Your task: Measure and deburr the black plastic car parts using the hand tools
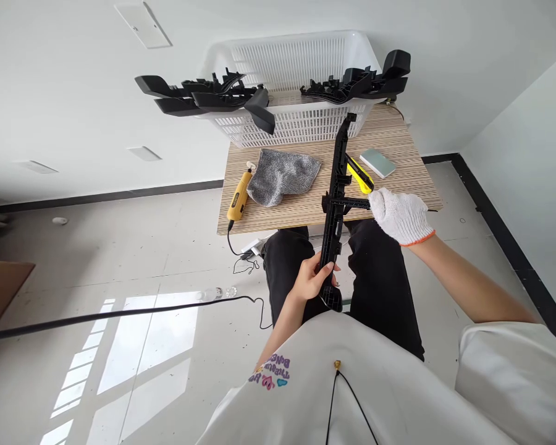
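My left hand (311, 279), bare, grips the lower end of a long black plastic part (337, 179), thumb on its front face. The part stands nearly upright in view, over my lap and the table's front edge. A white knitted glove with an orange cuff covers my right hand (398, 215), its fingers closed on a narrow black textured bar (352, 203). This bar lies across the middle of the part; whether it is a separate tool I cannot tell for certain. Just beyond the glove is a yellow and black utility knife (360, 175).
On the wooden table (398, 139) lie a grey cloth (285, 176), a corded yellow rotary tool (239, 196) and a pale green box (377, 162). Behind them, a white plastic basket (296, 127) carries several black plastic parts (213, 96) across its rim. A black cable (120, 313) crosses the left side.
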Action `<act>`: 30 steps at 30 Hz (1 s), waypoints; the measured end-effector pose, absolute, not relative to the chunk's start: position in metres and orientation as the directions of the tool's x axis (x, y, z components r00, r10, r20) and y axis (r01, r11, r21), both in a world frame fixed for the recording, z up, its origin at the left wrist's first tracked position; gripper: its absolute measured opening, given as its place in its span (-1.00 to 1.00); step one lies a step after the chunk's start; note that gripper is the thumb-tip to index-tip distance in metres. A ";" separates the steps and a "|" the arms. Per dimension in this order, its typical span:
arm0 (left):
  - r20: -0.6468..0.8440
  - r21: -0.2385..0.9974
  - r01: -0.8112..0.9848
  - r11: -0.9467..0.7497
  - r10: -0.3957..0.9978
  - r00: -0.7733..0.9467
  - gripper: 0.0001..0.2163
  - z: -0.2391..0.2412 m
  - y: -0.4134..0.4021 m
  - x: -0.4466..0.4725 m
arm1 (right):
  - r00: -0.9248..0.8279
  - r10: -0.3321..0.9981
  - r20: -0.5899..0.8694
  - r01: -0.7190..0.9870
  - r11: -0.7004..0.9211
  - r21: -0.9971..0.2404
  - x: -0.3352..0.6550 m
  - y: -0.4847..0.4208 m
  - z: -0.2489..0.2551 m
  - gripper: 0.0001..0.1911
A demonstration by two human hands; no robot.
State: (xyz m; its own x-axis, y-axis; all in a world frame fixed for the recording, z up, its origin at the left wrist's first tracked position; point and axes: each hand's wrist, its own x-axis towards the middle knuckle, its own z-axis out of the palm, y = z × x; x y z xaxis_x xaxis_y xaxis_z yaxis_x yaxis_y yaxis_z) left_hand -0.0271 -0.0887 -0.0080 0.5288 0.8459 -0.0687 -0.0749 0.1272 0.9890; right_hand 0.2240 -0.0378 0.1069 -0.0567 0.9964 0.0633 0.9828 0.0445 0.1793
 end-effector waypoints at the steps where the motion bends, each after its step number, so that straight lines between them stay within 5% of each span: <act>1: -0.069 0.989 -0.074 0.127 0.846 0.529 -0.61 -0.008 -0.089 -0.027 | -0.058 0.996 0.065 0.983 0.046 0.177 0.224 -0.038 0.107 -0.40; 14: -0.077 0.988 -0.072 0.134 0.848 0.524 -0.61 -0.006 -0.089 -0.026 | -0.055 0.988 0.144 0.997 0.046 0.070 0.227 -0.037 0.102 -0.38; 30: -0.065 0.990 -0.069 0.119 0.846 0.530 -0.63 -0.007 -0.089 -0.027 | -0.070 0.976 0.207 0.994 0.050 0.099 0.231 -0.038 0.096 -0.39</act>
